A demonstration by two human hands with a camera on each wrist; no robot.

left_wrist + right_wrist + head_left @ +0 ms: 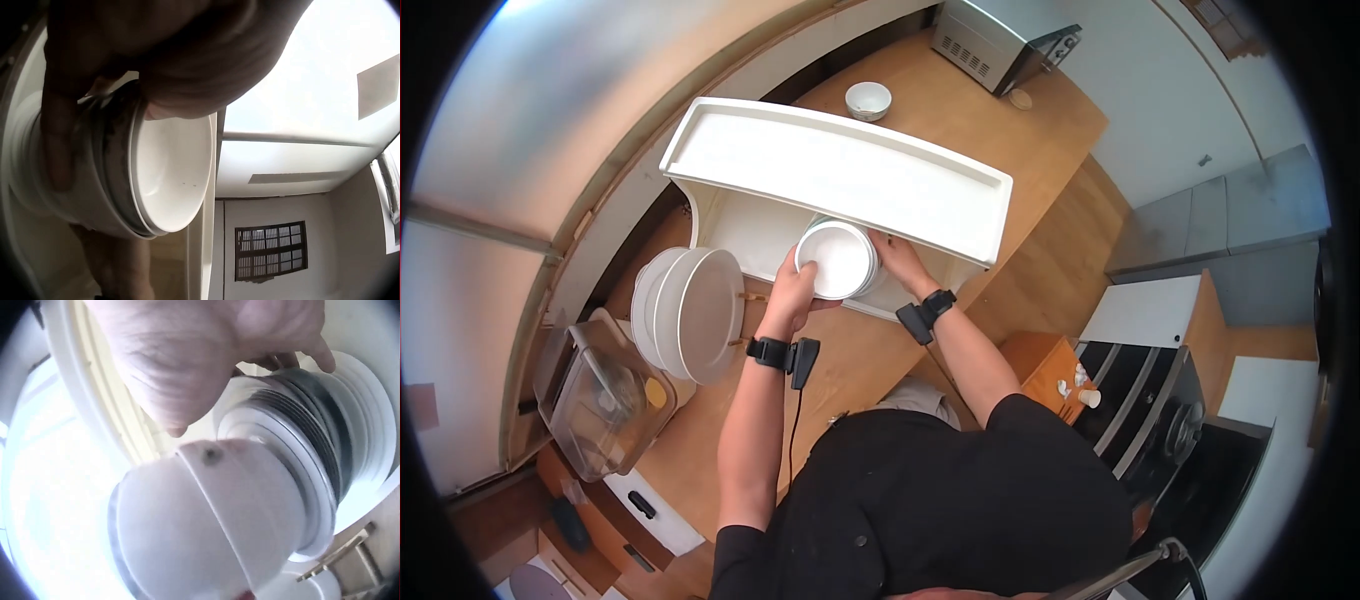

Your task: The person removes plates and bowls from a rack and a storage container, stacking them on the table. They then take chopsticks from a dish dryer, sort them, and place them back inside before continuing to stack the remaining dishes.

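Several nested bowls [838, 258] stand tilted in the front of a white shelf unit [840, 170], their mouths towards the head camera. My left hand [792, 290] grips the stack, its thumb over the top bowl's rim. In the left wrist view, its fingers [59, 144] lie along the outside of the bowls [169, 175]. On the stack's other side is my right hand [903, 262], its fingers partly hidden by the shelf top. The right wrist view shows its thumb hanging just off the bowls [212, 512] and a straight finger beside the rear dishes [365, 419].
Large white plates [700, 310] stand upright in a rack left of the shelf, beside a clear plastic container [605, 410]. Behind the shelf is a small white bowl [868, 101]. A microwave-like appliance [990, 45] occupies the wooden counter's [1040, 150] far end.
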